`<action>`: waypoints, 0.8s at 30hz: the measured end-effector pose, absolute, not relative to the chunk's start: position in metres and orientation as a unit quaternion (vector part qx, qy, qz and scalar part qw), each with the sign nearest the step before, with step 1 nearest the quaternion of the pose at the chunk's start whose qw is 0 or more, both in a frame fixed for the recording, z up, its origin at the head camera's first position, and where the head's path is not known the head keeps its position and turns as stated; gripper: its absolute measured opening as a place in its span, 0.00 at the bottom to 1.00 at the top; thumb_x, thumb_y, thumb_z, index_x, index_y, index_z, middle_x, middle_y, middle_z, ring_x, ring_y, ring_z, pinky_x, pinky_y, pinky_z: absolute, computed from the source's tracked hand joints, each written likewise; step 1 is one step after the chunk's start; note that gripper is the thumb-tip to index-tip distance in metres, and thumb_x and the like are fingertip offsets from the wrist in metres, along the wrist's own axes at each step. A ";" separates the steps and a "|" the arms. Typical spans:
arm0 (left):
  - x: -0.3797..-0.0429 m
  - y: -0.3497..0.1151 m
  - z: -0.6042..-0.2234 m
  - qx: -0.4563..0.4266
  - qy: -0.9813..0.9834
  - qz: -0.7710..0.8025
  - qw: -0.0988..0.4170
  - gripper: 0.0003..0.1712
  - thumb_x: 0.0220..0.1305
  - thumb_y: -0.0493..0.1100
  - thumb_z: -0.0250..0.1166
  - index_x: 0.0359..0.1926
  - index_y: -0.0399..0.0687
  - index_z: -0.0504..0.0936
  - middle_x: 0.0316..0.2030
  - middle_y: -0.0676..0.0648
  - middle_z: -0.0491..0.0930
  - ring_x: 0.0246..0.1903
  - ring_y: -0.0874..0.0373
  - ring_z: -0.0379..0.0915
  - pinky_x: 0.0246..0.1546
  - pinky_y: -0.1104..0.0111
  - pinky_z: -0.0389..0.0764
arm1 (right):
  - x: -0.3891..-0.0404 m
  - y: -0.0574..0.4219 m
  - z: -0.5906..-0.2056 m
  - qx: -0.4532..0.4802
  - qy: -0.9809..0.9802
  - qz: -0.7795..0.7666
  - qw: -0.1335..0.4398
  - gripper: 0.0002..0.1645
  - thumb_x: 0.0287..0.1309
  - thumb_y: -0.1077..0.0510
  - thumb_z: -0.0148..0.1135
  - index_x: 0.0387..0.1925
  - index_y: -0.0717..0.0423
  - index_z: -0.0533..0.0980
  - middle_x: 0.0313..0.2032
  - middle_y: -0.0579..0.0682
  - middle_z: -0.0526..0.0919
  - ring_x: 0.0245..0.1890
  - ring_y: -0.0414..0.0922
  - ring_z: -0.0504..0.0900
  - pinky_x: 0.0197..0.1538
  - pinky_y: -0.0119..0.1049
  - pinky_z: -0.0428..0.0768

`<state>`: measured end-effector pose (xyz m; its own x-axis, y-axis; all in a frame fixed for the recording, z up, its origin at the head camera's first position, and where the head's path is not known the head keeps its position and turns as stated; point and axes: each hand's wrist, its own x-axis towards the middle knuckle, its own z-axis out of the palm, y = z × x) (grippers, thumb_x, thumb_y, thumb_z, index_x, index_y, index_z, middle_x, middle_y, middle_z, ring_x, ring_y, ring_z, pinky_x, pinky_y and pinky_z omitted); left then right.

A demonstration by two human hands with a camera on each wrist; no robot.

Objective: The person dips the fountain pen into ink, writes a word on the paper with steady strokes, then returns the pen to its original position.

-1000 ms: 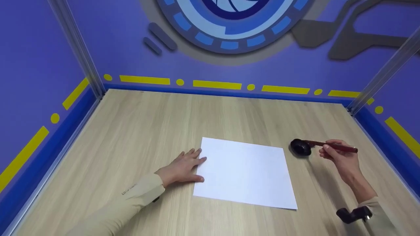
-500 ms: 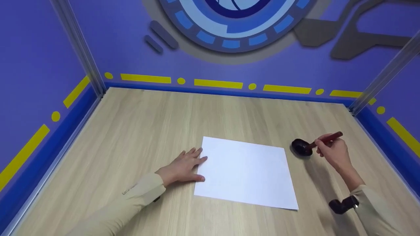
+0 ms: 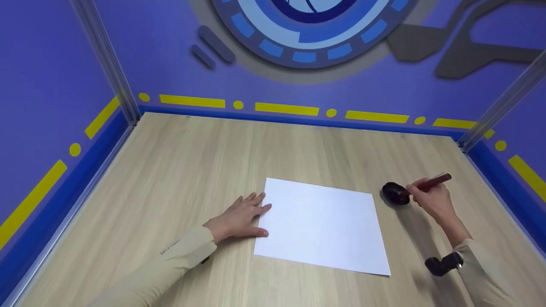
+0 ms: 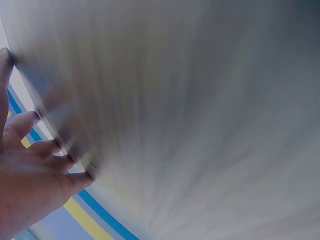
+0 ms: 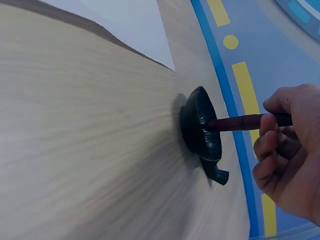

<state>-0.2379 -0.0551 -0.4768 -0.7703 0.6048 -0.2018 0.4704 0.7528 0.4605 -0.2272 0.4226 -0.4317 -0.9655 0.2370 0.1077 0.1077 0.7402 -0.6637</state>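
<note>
My left hand (image 3: 239,217) is spread flat, its fingertips on the left edge of a blank white sheet of paper (image 3: 324,226). In the left wrist view the fingers of that hand (image 4: 35,175) are straight and splayed against the table. To the right of the sheet is a small black dish (image 3: 393,192) with a short stub on its side (image 5: 216,173). My right hand (image 3: 431,204) pinches a dark red brush (image 3: 436,181) between thumb and fingers, tilted up to the right. The brush's lower end (image 5: 217,124) goes into the dish, and its tip is hidden there.
The wooden tabletop (image 3: 204,157) is enclosed by blue printed panels (image 3: 170,72) at the back and both sides, with metal posts (image 3: 106,59) at the corners. A black camera mount (image 3: 443,264) sits on the right wrist.
My right hand has moved left toward the dish, and the brush has swung from nearly level to a steeper tilt, its end now in the dish. The left hand stays on the paper.
</note>
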 end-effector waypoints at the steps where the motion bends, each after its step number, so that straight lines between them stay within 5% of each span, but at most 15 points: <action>1: -0.237 -0.055 -0.477 0.292 0.920 0.195 0.172 0.44 0.56 0.63 0.62 0.70 0.52 0.60 0.74 0.45 0.46 0.74 0.46 0.36 0.72 0.46 0.41 | -0.226 0.422 -0.432 -0.101 -0.921 0.363 0.099 0.15 0.59 0.51 0.56 0.34 0.61 0.75 0.15 0.37 0.75 0.16 0.32 0.71 0.21 0.29 0.69; 9: -0.236 -0.052 -0.474 0.296 0.924 0.170 0.173 0.45 0.56 0.64 0.62 0.69 0.50 0.60 0.74 0.47 0.48 0.74 0.44 0.37 0.71 0.44 0.42 | -0.228 0.403 -0.428 -0.164 -0.824 0.519 0.159 0.06 0.59 0.56 0.59 0.26 0.47 0.74 0.13 0.36 0.75 0.14 0.31 0.73 0.19 0.25 0.73; 24: -0.232 -0.046 -0.469 0.268 0.932 0.157 0.186 0.47 0.56 0.65 0.61 0.70 0.51 0.58 0.74 0.48 0.46 0.74 0.47 0.35 0.72 0.47 0.41 | -0.269 0.243 -0.449 -0.087 -0.779 0.608 0.123 0.05 0.56 0.62 0.59 0.27 0.59 0.74 0.10 0.40 0.71 0.11 0.34 0.68 0.17 0.25 0.67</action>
<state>-0.2324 -0.0459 -0.4694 -0.7873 0.5577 -0.2629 0.4406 0.8072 0.3928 -0.2690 0.2431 -0.4488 -0.9547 0.2851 0.0854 -0.0136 0.2449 -0.9694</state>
